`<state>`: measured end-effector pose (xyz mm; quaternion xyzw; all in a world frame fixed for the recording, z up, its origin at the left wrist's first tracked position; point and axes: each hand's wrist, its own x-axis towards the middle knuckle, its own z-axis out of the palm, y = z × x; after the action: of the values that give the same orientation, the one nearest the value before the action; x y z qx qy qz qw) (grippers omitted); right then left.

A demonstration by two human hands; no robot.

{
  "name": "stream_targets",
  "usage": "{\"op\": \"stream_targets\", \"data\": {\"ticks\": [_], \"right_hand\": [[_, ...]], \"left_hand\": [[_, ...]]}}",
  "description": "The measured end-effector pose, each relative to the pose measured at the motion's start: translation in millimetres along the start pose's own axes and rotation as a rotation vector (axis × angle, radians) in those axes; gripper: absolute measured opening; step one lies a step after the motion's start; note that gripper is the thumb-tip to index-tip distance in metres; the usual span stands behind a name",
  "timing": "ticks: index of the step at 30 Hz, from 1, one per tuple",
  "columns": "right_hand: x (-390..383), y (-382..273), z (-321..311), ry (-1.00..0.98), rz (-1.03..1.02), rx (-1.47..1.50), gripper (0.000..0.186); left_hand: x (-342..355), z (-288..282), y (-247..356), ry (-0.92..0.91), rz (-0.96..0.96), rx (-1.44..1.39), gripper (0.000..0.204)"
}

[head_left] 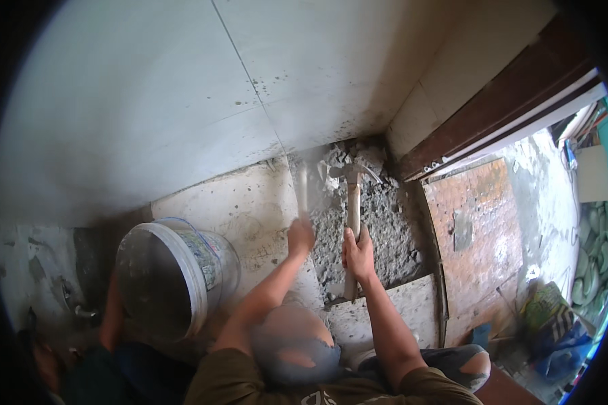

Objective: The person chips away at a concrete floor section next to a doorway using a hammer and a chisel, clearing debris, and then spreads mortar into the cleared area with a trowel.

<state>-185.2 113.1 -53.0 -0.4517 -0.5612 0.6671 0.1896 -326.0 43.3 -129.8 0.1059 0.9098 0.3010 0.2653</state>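
A: Your right hand is wrapped around the handle of a claw hammer. The head points away from you, over the far part of the rough grey mortar bed, and the handle's near end sticks out past your grip.

B: And your left hand?

A: It's blurred, but your fingers look curled around a pale stick that also points to the far side. You have it just left of the hammer, near the mortar's left edge. I can't tell what tool it is, or whether either one touches the mortar.

B: What do you have around you there?

A: On your left, a pale floor tile borders the mortar. Farther left there's a whitish plastic bucket, tilted, its mouth turned to the left, with another person's arm beside it.

B: And on your right?

A: A worn brown board lies just beyond the mortar, with a patterned sack on its near right. A white wall rises on the far side.
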Motion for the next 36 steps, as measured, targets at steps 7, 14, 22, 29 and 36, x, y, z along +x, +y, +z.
{"op": "stream_targets", "data": {"ticks": [7,14,22,29,36], "right_hand": [[-8.8,-11.1,10.9,-0.03,0.03,0.014,0.029],[-4.1,-38.2,-6.8,-0.025,0.017,0.085,0.031],[-13.1,-21.3,-5.7,-0.025,0.01,0.08,0.027],[-11.5,-22.5,-1.7,-0.055,0.036,0.042,0.027],[11.4,27.0,12.9,-0.016,-0.128,-0.214,0.028]], "left_hand": [[6.7,-5.3,-40.3,-0.048,0.06,0.027,0.06],[7.7,-15.9,-14.8,-0.117,0.116,0.062,0.054],[-5.3,-0.9,-33.9,-0.084,0.062,0.078,0.053],[-28.9,-14.2,-16.2,-0.12,-0.038,0.007,0.049],[-30.4,-2.5,-22.3,-0.079,-0.038,-0.014,0.05]]}}
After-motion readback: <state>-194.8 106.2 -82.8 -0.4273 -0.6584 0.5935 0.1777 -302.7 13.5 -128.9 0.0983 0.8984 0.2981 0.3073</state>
